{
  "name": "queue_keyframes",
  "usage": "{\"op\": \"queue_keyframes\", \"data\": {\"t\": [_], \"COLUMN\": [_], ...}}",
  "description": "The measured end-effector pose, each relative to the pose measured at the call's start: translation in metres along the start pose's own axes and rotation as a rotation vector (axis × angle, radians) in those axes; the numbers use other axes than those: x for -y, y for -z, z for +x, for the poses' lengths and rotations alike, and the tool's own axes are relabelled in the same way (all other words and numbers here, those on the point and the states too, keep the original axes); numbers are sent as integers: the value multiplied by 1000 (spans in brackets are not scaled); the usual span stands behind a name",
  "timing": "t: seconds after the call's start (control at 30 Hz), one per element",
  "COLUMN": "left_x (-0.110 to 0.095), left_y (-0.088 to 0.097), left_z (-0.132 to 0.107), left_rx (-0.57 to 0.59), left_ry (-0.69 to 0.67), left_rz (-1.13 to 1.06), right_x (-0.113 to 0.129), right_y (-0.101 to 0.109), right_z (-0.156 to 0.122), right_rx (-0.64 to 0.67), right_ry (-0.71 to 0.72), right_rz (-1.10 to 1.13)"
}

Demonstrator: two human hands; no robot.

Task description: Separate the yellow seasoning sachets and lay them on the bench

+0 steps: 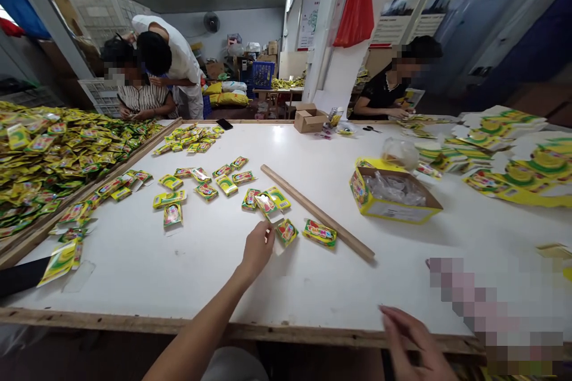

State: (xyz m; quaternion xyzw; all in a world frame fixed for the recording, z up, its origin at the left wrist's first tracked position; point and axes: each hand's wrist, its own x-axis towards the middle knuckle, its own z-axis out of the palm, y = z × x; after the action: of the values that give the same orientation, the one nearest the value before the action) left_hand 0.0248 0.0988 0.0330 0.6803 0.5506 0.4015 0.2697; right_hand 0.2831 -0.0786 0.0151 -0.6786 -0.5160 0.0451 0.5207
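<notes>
My left hand (258,248) reaches out over the white table (179,268), its fingers curled and pinched on the edge of a small yellow-green sachet (267,207). Two more sachets (286,231) (320,232) lie just right of it. Several others are scattered further back. My right hand (413,339) hovers low over the table's near wooden edge with its fingers stretched out, holding nothing.
A long wooden stick (317,212) lies diagonally behind the sachets. An open yellow box (393,197) holding clear bags stands to the right. A big heap of sachets (49,155) fills the left; flat yellow cartons (513,161) are piled on the right. Three people work at the far side.
</notes>
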Motion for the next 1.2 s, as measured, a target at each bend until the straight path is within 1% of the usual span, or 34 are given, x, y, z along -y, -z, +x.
{"op": "queue_keyframes", "data": {"t": [0.07,0.13,0.2,0.23,0.3,0.33,0.37,0.47,0.53,0.63,0.7,0.77,0.83,0.93,1.0,1.1,1.2], "left_x": [-8,-18,-28,-32,-33,-30,-25,-3,10,19,18,16,14,15,17,17,13], "left_y": [20,37,46,48,47,45,42,30,21,10,6,5,7,12,15,14,11], "left_z": [-6,-14,-23,-27,-36,-40,-45,-63,-76,-92,-98,-101,-101,-99,-99,-98,-98], "left_rx": [57,170,293,337,365,336,280,67,-25,-97,-82,-15,39,105,130,89,38], "left_ry": [-69,-170,-255,-271,-241,-203,-155,-13,84,252,307,290,251,230,222,170,102], "left_rz": [-44,-83,-110,-123,-196,-252,-312,-470,-545,-640,-679,-695,-680,-604,-569,-564,-582], "right_x": [23,44,61,67,73,74,73,65,60,55,54,54,54,53,52,54,57], "right_y": [-35,-67,-94,-105,-122,-128,-133,-141,-144,-145,-143,-141,-138,-136,-137,-141,-144], "right_z": [-1,0,1,1,0,-2,-4,-11,-14,-16,-16,-15,-14,-9,-4,2,3], "right_rx": [140,256,339,381,461,484,494,477,484,483,488,524,587,681,706,663,563], "right_ry": [81,125,114,91,24,-11,-47,-129,-158,-181,-189,-197,-195,-178,-173,-142,-134], "right_rz": [105,197,282,334,447,495,533,581,594,602,617,637,641,625,608,582,602]}}
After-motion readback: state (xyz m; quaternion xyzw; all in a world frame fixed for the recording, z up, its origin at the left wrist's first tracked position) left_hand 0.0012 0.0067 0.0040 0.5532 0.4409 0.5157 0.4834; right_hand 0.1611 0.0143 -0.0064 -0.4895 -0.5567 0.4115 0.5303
